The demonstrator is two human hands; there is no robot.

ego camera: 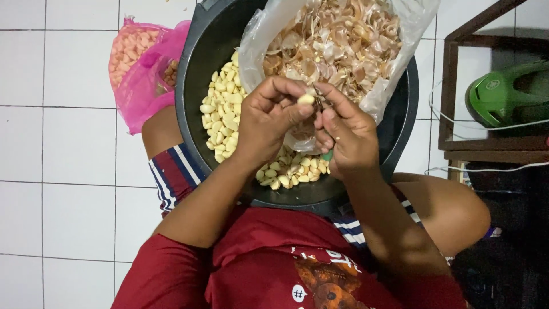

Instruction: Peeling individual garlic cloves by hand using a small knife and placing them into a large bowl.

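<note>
Head view first: what are the two hands doing?

— Left hand (269, 117) pinches a single pale garlic clove (306, 99) between thumb and fingertips, a narrow grip closed on it. Right hand (346, 134) is curled tight just beside it, fingertips touching the same clove. Something green (327, 155) peeks out under that palm, maybe a small knife handle; I cannot tell.

— And where is the clove, exactly?

— In the air, above the black basin (197, 68) that rests on the person's lap, right at the lower edge of the clear plastic bag (254, 48).

— What is in that bag?

— Papery brown garlic skins, a full heap. One bag, lying inside the basin.

— How far along does it look?

— Judging by the piles, well on: peeled cloves (224, 117) cover the visible part of the basin floor, far too many to count. But the pink net sack (137, 80) on the white tiled floor (68, 143) holds more cloves, so some seem to be left.

— Counts?

— Two hands, one clove held, one basin, one clear bag, one pink sack. A green helmet (497, 97) sits on a dark wooden shelf (449, 86) at the right, one of each.
</note>
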